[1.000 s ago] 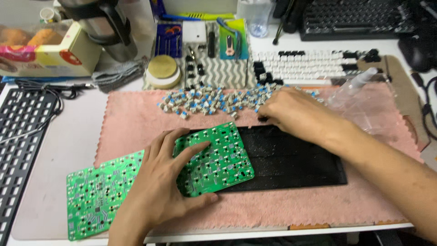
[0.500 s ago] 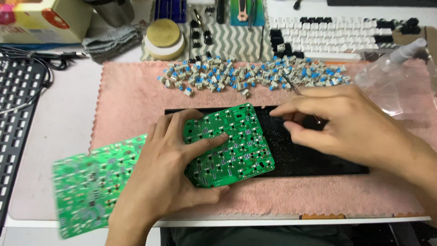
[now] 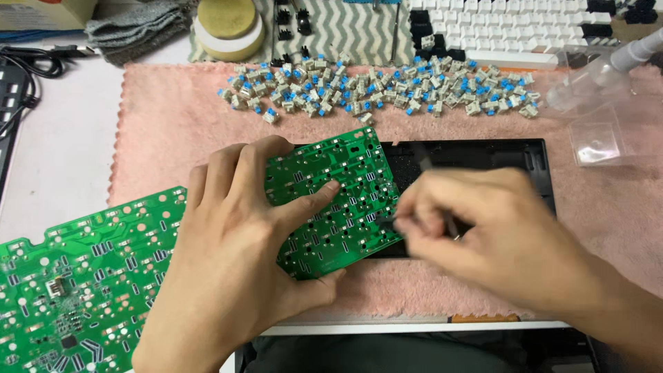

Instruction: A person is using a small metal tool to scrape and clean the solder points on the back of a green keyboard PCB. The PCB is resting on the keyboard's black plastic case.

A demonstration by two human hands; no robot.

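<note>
Green keyboard circuit board (image 3: 345,193), solder-dotted, tilted over black case (image 3: 483,155) | left hand (image 3: 235,255) flat, fingers spread on it | right hand (image 3: 497,235) blurred, grip unclear

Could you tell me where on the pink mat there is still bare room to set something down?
Free: the pink mat's left strip between the switch pile and the green circuit board; also its right edge below the clear plastic bag, beside the black keyboard tray. Crowded: the centre, where the left hand presses the board and the blurred right hand works.
</note>
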